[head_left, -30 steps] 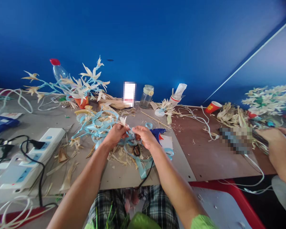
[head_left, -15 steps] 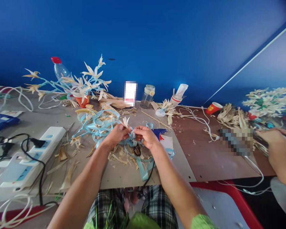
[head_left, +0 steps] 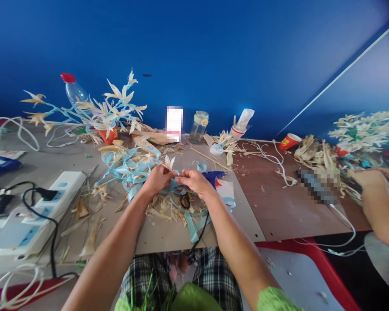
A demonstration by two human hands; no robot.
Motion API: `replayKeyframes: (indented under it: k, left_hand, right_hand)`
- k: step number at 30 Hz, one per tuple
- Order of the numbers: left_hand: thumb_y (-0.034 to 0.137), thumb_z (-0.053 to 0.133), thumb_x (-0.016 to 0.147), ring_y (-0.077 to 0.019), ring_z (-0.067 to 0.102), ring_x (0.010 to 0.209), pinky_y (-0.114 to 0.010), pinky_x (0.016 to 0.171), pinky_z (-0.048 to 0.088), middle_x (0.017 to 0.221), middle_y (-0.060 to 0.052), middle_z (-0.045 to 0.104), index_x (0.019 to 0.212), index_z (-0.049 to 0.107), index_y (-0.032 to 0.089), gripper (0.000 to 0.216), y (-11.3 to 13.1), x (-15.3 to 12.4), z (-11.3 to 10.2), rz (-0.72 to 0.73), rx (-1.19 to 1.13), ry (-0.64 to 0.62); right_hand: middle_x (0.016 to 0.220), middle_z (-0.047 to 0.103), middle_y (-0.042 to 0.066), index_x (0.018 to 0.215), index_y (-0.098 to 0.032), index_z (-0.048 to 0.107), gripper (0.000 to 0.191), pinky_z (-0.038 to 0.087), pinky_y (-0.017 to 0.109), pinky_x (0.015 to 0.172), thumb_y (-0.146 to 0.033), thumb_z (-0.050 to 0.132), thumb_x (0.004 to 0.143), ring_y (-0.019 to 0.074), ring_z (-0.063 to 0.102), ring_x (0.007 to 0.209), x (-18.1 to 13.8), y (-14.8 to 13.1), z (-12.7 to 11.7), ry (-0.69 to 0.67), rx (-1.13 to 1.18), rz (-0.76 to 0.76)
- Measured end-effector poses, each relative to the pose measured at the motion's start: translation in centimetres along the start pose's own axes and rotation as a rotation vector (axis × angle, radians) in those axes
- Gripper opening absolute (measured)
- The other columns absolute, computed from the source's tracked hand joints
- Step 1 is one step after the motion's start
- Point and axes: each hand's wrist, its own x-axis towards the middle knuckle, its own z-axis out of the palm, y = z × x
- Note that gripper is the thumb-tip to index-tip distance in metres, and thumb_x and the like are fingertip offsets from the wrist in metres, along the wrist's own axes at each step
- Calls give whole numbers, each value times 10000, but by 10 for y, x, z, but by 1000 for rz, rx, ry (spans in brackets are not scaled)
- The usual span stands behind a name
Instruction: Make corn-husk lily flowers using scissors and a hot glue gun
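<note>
My left hand (head_left: pixel 158 178) pinches a small cream husk flower (head_left: pixel 169 163) by its base, fingers closed. My right hand (head_left: pixel 194 182) is closed on light blue ribbon (head_left: pixel 177 186) that runs to the flower's stem between the two hands. Both hands hover over a heap of blue ribbon and husk scraps (head_left: pixel 168 207) on the table. A blue glue gun (head_left: pixel 214 176) lies just behind my right hand, and black scissors (head_left: pixel 184 201) lie under the hands.
A white power strip (head_left: pixel 35 211) with black cables sits left. A branch of husk flowers (head_left: pixel 97 112), a red-capped bottle (head_left: pixel 71 90), a glass jar (head_left: pixel 199 126) and red cups stand at the back. Another person's hand (head_left: pixel 372 181) works at right, near white flowers (head_left: pixel 365 129).
My hands stay together on the flower and ribbon; the right hand has shifted slightly left and lower, drawing the ribbon around the stem. The view drifted a little.
</note>
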Motion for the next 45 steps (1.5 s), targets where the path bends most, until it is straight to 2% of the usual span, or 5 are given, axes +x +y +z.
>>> replayKeyframes:
  k: [12, 18, 28, 37, 45]
  left_hand:
    - [376, 615, 682, -80, 375, 444, -222, 453, 270, 461, 54, 418, 573, 468, 166, 279, -9, 0, 3, -16, 40, 91]
    - [392, 668, 649, -107, 525, 574, -233, 576, 391, 646, 2, 579, 721, 611, 141, 267, -3, -5, 2, -101, -371, -123]
    - [366, 660, 676, -69, 409, 440, -211, 480, 283, 469, 36, 514, 643, 532, 150, 253, -13, 0, 7, -100, -209, 41]
    - [326, 730, 599, -28, 364, 412, -191, 443, 235, 516, 74, 443, 643, 476, 145, 315, -7, 0, 9, -104, -461, 56]
    - [352, 697, 638, -39, 344, 416, -199, 438, 213, 487, 77, 416, 648, 465, 157, 304, -6, 0, 4, -15, -370, 36]
  right_hand:
    - [521, 522, -31, 687, -158, 697, 207, 318, 213, 546, -330, 585, 658, 112, 462, 570, -9, -9, 12, 215, -385, -104]
    - [509, 455, -48, 687, -150, 673, 220, 300, 206, 515, -332, 553, 654, 87, 376, 514, -3, -2, 6, 219, -226, -104]
    - [558, 516, -39, 681, -150, 639, 212, 307, 205, 538, -353, 579, 692, 93, 437, 560, -4, -5, 4, 180, -336, -155]
    - [608, 567, -31, 679, -154, 621, 214, 318, 210, 564, -367, 622, 695, 97, 465, 595, -4, -6, 3, 172, -368, -160]
    - [566, 513, -44, 649, -161, 576, 250, 301, 207, 516, -400, 648, 638, 79, 393, 533, 0, -3, 4, 108, -36, -151]
